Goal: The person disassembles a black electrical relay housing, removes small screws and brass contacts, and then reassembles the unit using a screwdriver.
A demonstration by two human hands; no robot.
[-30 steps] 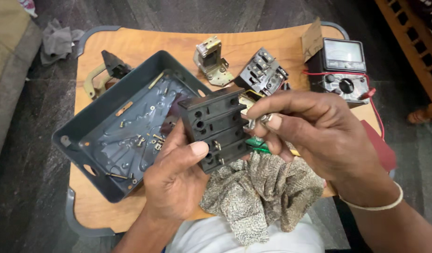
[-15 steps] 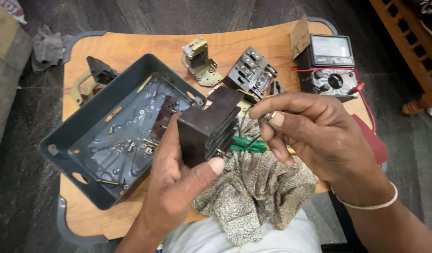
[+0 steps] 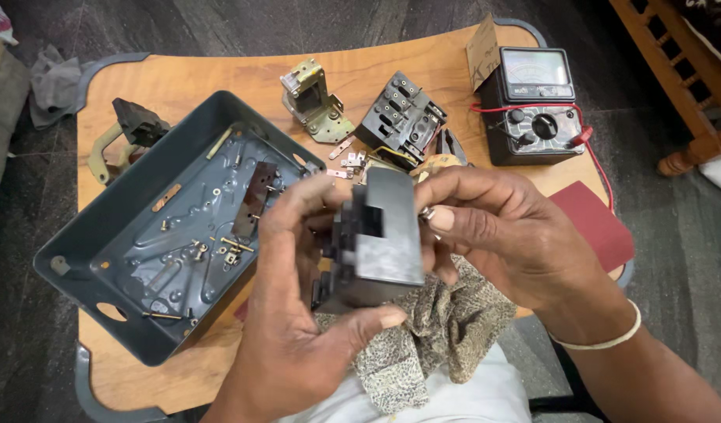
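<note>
Both my left hand (image 3: pixel 298 329) and right hand (image 3: pixel 493 227) grip black switch block (image 3: pixel 380 239), inspecting; grey enclosure (image 3: pixel 94 258) at nine o'clock; next needs steady turning.

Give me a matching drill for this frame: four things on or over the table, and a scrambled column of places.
Things:
1. black block
2. analog multimeter
3. grey metal enclosure
4. patterned cloth

Places:
A. far right of the table, red lead across it
B. left half of the table, open side up, screws inside
C. held between left hand and right hand
D. under the hands, at the table's near edge

Pairs: 1-C, 2-A, 3-B, 4-D
</note>
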